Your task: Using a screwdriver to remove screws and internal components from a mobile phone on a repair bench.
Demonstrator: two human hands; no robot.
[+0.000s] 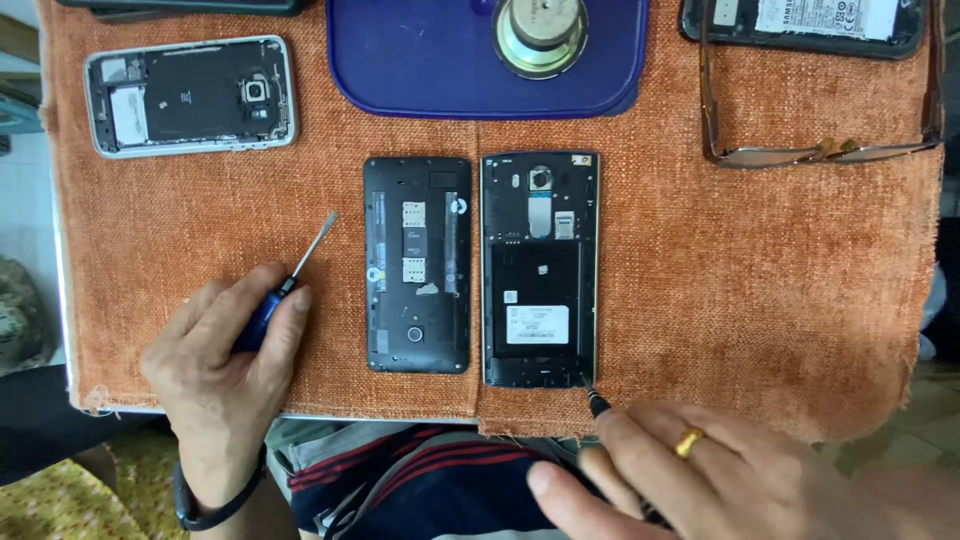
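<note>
Two black phones with their back covers off lie side by side on an orange cloth point(760, 270): a left phone point(417, 265) and a right phone point(540, 270). My right hand point(700, 470), with a gold ring, holds a thin black screwdriver point(594, 398) whose tip touches the right phone's lower right corner. My left hand point(225, 365) rests on the cloth left of the phones, closed around a blue-handled screwdriver point(295, 275) whose shaft points up and right.
A third opened phone with a silver frame point(190, 95) lies at the top left. A blue tray point(400, 60) at the top centre carries a round metal speaker point(540, 30). Eyeglasses point(820, 150) and another opened phone point(800, 22) sit at the top right.
</note>
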